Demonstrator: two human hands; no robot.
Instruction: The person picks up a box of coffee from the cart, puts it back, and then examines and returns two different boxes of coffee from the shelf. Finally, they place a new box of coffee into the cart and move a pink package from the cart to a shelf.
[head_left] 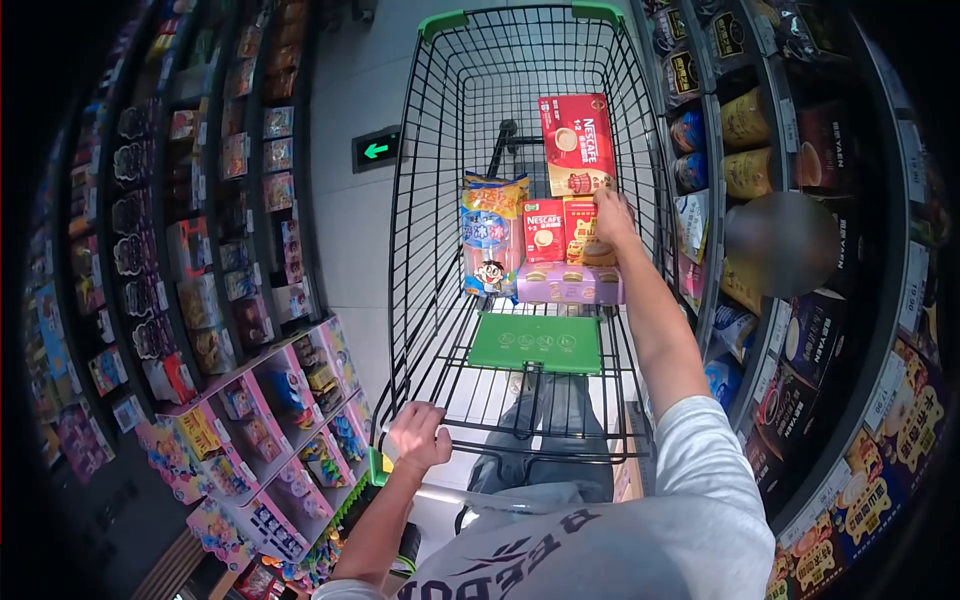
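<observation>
My left hand (418, 436) is closed on the near left frame of a black wire shopping cart (401, 240) with green corners. Into the cart reaches my right hand (615, 217), its fingers curled at the lower right corner of a large red Nescafe box (578, 135). The same hand partly covers a smaller red and yellow box (583, 228). Beside that stands a small red Nescafe box (543, 228). Left of these lies a clear bag (490, 240) with a blue label and cartoon face. A purple pack (565, 284) lies nearest me.
A green panel (535, 342) is fixed to the cart's near end. Packed shelves (760, 160) run close along the right. A pink display stand (285, 420) and more shelves line the left. A lit green arrow sign (376, 150) lies in the floor.
</observation>
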